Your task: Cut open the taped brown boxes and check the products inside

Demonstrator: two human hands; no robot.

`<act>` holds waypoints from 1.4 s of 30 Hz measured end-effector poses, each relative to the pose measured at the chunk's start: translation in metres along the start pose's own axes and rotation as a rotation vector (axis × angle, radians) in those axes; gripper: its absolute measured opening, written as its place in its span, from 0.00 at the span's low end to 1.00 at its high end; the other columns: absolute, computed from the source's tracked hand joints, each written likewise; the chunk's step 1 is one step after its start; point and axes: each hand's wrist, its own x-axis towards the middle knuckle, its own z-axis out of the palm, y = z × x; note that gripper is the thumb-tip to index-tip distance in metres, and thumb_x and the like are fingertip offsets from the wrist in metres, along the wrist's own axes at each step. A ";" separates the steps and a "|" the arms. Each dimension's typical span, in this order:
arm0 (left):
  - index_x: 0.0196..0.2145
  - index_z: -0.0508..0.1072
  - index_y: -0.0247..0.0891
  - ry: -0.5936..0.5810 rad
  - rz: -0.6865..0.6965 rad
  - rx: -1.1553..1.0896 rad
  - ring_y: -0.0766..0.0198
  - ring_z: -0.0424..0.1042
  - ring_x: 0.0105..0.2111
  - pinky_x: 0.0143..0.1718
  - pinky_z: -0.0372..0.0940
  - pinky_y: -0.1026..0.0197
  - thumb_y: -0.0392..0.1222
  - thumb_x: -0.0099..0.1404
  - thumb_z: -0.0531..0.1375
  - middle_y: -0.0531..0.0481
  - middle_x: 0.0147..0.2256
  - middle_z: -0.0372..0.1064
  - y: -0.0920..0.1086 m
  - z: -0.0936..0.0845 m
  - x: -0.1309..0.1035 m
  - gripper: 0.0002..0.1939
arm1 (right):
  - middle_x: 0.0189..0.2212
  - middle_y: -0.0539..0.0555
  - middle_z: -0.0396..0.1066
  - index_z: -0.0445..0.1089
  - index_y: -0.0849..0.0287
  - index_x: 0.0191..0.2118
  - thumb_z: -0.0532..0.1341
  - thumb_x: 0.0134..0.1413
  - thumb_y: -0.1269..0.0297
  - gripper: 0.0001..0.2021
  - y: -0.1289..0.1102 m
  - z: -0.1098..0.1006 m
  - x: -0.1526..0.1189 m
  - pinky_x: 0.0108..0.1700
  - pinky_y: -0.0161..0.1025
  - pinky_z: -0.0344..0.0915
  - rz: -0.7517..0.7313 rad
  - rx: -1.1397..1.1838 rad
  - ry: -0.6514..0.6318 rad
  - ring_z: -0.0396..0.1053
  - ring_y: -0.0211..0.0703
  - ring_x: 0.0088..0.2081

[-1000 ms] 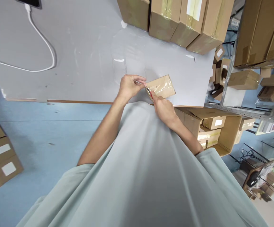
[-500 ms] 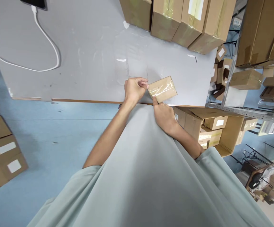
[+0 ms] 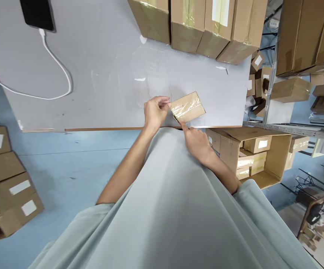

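A small cardboard box (image 3: 188, 107), with shiny clear tape across its top, lies tilted near the table's front edge. At its left corner, my left hand (image 3: 154, 114) has thumb and fingers pinched together; whatever is between the fingertips is too small to make out. My right hand (image 3: 198, 144) holds the box at its near left corner, index finger pressed to the edge and the other fingers curled, the thumb hidden. A narrow dark gap shows along the box's left end, between the two hands.
Several taped cartons (image 3: 188, 28) stand along the back of the grey table (image 3: 103, 89). A phone (image 3: 38, 14) with a white cable (image 3: 62, 67) lies at left. An open carton (image 3: 275, 157) holding smaller boxes stands at right, beside shelving (image 3: 268, 86). More cartons (image 3: 9, 179) sit on the left floor.
The view has shifted, showing more of the phone. My left fingertips are slightly higher against the box corner, and a dark gap now shows at the box's left end.
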 end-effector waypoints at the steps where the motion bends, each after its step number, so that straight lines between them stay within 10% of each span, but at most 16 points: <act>1: 0.55 0.86 0.40 -0.004 0.002 -0.003 0.52 0.87 0.47 0.59 0.80 0.48 0.39 0.68 0.66 0.45 0.50 0.86 -0.002 0.001 -0.003 0.19 | 0.56 0.68 0.85 0.54 0.55 0.85 0.49 0.78 0.76 0.35 0.007 0.000 -0.001 0.55 0.51 0.81 0.009 0.034 0.031 0.85 0.60 0.54; 9: 0.57 0.82 0.42 -0.090 -0.083 -0.099 0.51 0.85 0.55 0.62 0.81 0.48 0.41 0.64 0.69 0.43 0.59 0.83 -0.025 0.010 -0.012 0.23 | 0.61 0.64 0.80 0.54 0.49 0.86 0.45 0.85 0.62 0.32 0.069 0.017 0.037 0.61 0.59 0.78 0.029 0.318 0.417 0.82 0.64 0.56; 16: 0.55 0.83 0.40 -0.075 -0.107 -0.152 0.49 0.85 0.55 0.65 0.79 0.44 0.41 0.62 0.72 0.42 0.57 0.84 -0.024 0.015 -0.010 0.23 | 0.67 0.65 0.74 0.48 0.43 0.88 0.46 0.84 0.63 0.33 0.067 0.027 0.072 0.59 0.56 0.79 0.065 0.259 0.381 0.81 0.62 0.55; 34: 0.41 0.91 0.38 -0.037 -0.155 -0.081 0.53 0.87 0.42 0.49 0.79 0.56 0.44 0.64 0.72 0.45 0.42 0.89 0.005 -0.008 -0.005 0.10 | 0.66 0.60 0.81 0.58 0.52 0.84 0.49 0.84 0.66 0.30 0.026 0.021 0.045 0.61 0.47 0.77 -0.136 0.262 0.221 0.81 0.56 0.62; 42: 0.39 0.92 0.40 0.003 -0.182 0.053 0.52 0.86 0.38 0.46 0.78 0.56 0.42 0.65 0.72 0.47 0.38 0.88 0.012 -0.009 -0.004 0.08 | 0.61 0.66 0.83 0.51 0.55 0.87 0.49 0.80 0.75 0.35 -0.006 0.008 0.036 0.62 0.53 0.79 0.021 0.134 0.109 0.84 0.58 0.58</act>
